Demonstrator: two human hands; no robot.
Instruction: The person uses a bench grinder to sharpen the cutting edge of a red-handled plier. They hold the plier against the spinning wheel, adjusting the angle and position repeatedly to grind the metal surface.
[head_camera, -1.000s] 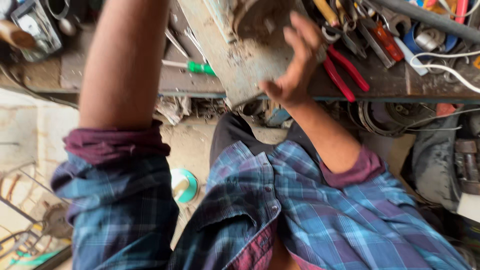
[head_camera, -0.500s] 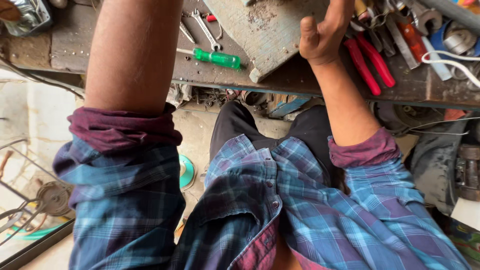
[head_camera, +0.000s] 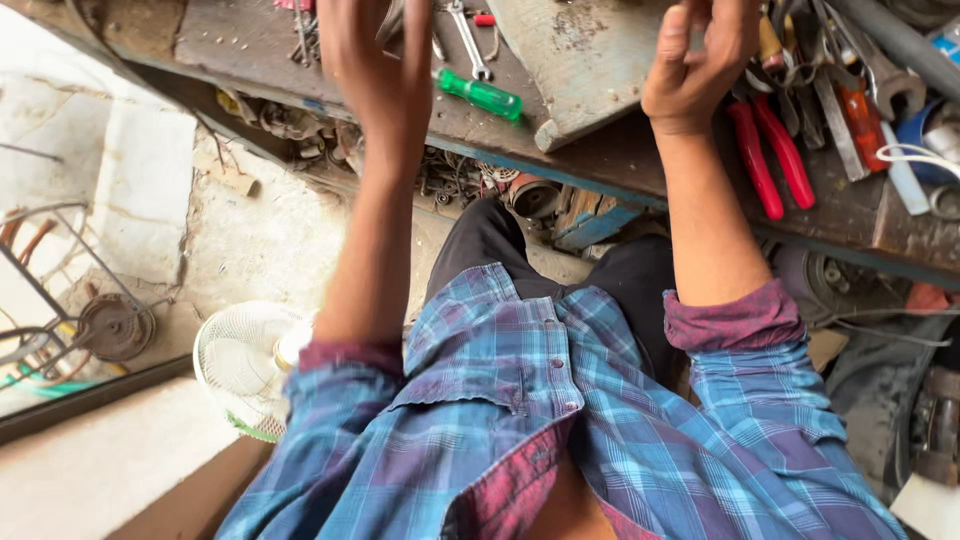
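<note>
A white fan guard (head_camera: 240, 365) lies on the floor. Above it the left hand (head_camera: 375, 70) hovers over the worktop (head_camera: 230, 40), its grip hidden, beside a green-handled screwdriver (head_camera: 480, 95). The right hand (head_camera: 695, 65), fingers curled, rests at the grey metal plate (head_camera: 590, 60), near red-handled pliers (head_camera: 770, 150).

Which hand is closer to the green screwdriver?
Left. The left hand is just beside the green screwdriver, almost touching its handle. The right hand is farther off, past the grey metal plate, near the red pliers.
</note>
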